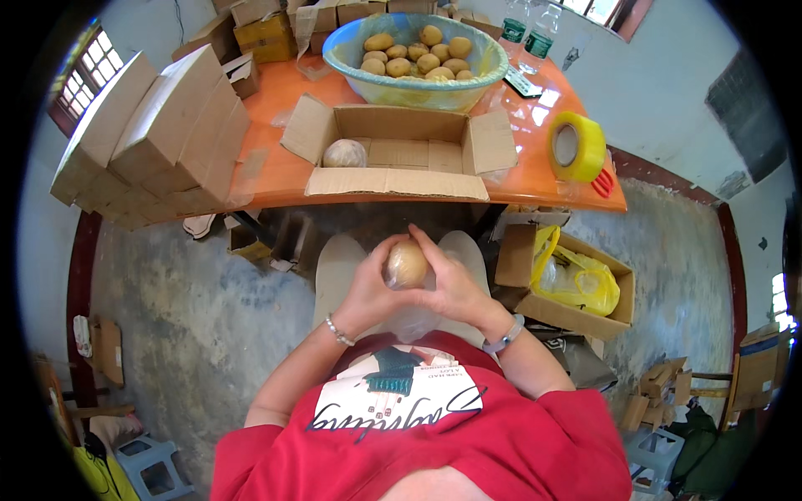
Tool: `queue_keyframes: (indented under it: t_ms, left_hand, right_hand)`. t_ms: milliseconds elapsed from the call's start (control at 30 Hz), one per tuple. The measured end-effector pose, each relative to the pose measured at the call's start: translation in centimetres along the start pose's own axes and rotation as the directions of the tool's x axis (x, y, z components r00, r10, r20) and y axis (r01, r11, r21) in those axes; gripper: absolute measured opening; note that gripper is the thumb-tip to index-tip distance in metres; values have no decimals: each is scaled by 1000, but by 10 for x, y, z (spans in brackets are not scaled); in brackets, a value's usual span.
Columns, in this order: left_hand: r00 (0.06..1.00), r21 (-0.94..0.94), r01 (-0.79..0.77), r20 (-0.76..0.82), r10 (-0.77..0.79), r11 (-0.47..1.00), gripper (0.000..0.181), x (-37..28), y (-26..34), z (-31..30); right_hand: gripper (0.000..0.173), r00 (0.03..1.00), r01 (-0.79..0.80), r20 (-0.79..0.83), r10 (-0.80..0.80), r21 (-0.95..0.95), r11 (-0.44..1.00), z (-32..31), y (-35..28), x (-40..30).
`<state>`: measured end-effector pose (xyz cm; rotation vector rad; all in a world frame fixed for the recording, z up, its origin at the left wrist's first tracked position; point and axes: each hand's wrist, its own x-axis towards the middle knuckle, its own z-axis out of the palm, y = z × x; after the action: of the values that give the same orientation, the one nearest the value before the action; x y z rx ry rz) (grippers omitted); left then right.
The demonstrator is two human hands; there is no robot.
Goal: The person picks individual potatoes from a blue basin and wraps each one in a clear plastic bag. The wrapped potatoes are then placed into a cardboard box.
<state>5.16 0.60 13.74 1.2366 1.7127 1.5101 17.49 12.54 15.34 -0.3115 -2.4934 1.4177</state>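
Note:
Between my left hand (371, 282) and my right hand (456, 285) is a round, tan potato-like item (406, 265) in clear plastic film, held above my lap. Both hands curve around its sides, with the thumbs near its lower edge. More clear plastic hangs below them. In front of me, an open cardboard box (396, 181) stands at the table's edge with its flaps spread. One wrapped round item (345, 154) lies in its left end. Behind the box, a blue basin (413, 87) lined with plastic film holds several unwrapped potato-like items (428, 62).
Stacked cardboard boxes (169, 131) occupy the left of the orange table (276, 134). At its right are a yellow tape roll (578, 148), red-handled scissors (603, 183), a phone (522, 82) and plastic bottles (539, 41). A carton (579, 317) holding a yellow bag (595, 285) stands on the floor.

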Motion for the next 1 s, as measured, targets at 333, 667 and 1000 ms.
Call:
queue_keyframes:
  t_ms: [333,667,1000]
  left_hand:
    - [999,2,-14,-52,14,1000,66,-8,-5,6]
    - [986,-446,166,90,-140,880,40,-4,-27,7]
    - [928,-785,260,42,-370,563,30,2,-10,30]
  right_hand:
    - [65,953,-142,298,48,303,943,-10,12,-1]
    - [17,995,80,-9,-95,-467,880,-2,-4,-8]
    - [13,975,42,-74,-211,-866,498,31,-7,-2]
